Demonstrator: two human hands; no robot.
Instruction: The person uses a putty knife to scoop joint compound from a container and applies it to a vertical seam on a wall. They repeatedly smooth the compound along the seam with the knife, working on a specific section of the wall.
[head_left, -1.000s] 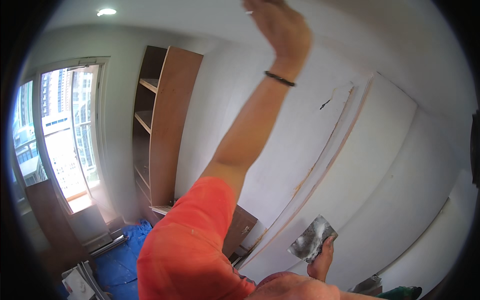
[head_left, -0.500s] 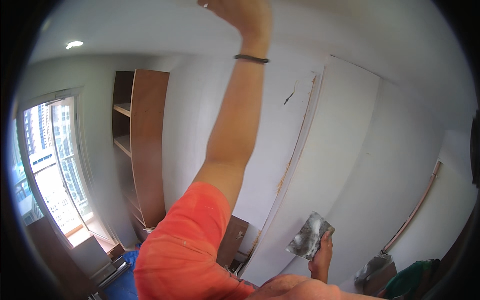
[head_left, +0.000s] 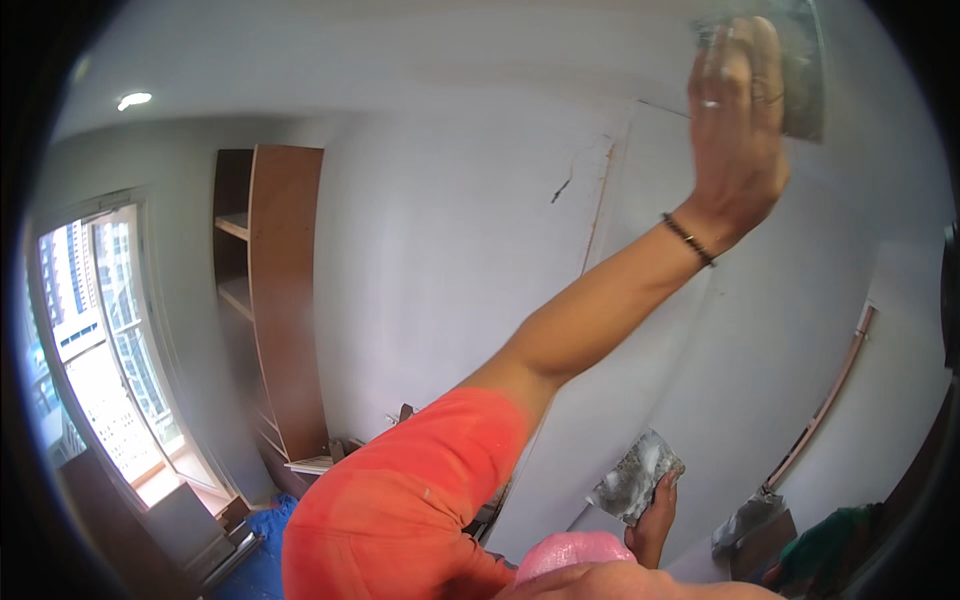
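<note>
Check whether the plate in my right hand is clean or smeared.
Smeared: the gray plate in the right hand is blotched whitish and dark.

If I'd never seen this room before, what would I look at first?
Probably the bright orange sleeve in the middle, with the left hand holding a flat blade up at top right. Then maybe the bright window at far left, and the right hand holding a smeared plate at lower right.

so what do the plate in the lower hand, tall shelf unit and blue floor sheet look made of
Plate: probably thin metal, dull grey with white smears. Tall shelf unit: seems wood or wood veneer, smooth reddish-brown side, paler shelf edges. Blue sheet: likely plastic, from its crinkled folds, though fabric is possible.
</note>
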